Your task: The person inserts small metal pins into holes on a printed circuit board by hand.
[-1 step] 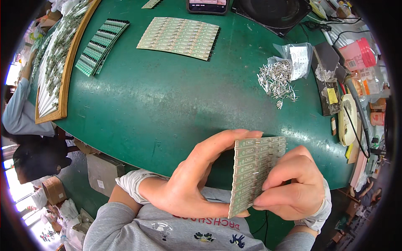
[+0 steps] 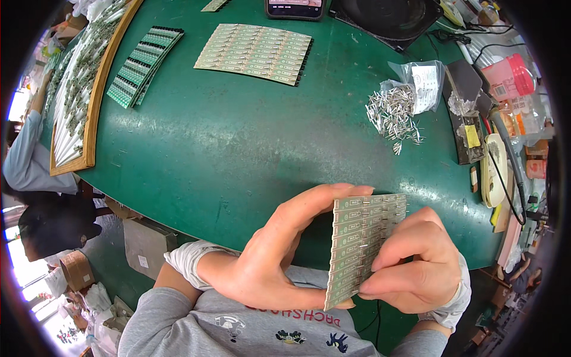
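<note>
Closest to the person, just above the chest, both hands hold one pale circuit panel [image 2: 364, 241], a strip board with many small rows. The panel stands almost on edge, and its long axis runs from low near the body up and away toward the green bench [image 2: 238, 154]. The left hand [image 2: 279, 256] lies left of the panel, palm turned toward it; its grip is closed on the panel, with the fingers reaching along the upper edge and the thumb at the lower corner. The right hand [image 2: 416, 265] is right of the panel and curls in a narrow grip, the thumb and the fingertips pinching at the panel's right side. I cannot tell if a small part is between these fingertips. Both wrists are bent inward, and both hands touch the panel.

Beyond the panel, farther right on the bench, lies a heap of small metal pins [image 2: 394, 114] beside a clear bag [image 2: 423, 80]. Farther still from the panel lie a flat sheet of panels [image 2: 256, 52] and, to its left, a stack of green boards [image 2: 143, 64].
</note>
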Motion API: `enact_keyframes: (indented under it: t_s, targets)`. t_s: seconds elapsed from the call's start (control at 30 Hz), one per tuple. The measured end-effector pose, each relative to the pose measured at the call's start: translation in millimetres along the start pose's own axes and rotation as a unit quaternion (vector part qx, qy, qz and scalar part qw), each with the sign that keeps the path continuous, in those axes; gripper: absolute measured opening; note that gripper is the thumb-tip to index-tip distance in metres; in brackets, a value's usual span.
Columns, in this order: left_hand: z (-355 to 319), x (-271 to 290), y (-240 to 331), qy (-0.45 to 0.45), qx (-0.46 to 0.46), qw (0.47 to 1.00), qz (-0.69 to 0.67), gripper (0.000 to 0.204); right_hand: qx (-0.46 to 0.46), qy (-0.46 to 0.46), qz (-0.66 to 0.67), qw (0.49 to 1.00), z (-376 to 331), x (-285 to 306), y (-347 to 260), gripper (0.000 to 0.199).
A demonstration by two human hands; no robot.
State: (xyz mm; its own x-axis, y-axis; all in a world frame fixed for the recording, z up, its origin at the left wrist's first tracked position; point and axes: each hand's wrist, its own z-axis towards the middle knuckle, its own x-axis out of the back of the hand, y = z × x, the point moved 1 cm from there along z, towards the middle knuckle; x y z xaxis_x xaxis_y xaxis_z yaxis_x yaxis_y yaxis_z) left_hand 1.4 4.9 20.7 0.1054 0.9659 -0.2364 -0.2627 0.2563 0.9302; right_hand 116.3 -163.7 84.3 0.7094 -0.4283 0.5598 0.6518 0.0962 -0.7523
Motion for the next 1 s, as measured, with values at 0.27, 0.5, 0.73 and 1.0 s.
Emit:
enact_keyframes:
  t_s: [0.27, 0.5, 0.73, 1.0]
  targets:
    - [0.5, -0.4, 0.4, 0.001, -0.004, 1.0, 0.005, 0.124, 0.021, 0.002, 0.011, 1.0, -1.1, -2.0, 2.7, 0.025]
    - [1.0, 0.3, 1.2, 0.001, -0.009, 1.0, 0.026, 0.124, 0.037, -0.001, 0.021, 0.999, -1.8, -1.1, 4.7, 0.026]
    - [0.9, -1.0, -2.8, -0.001, -0.009, 1.0, 0.023, 0.124, 0.044, -0.009, 0.01, 0.999, -1.5, 0.9, 5.6, 0.027]
    - [-1.9, -0.1, 1.2, 0.001, -0.013, 0.999, 0.039, 0.124, 0.089, 0.0, -0.01, 0.996, -6.1, -2.2, 4.7, 0.03]
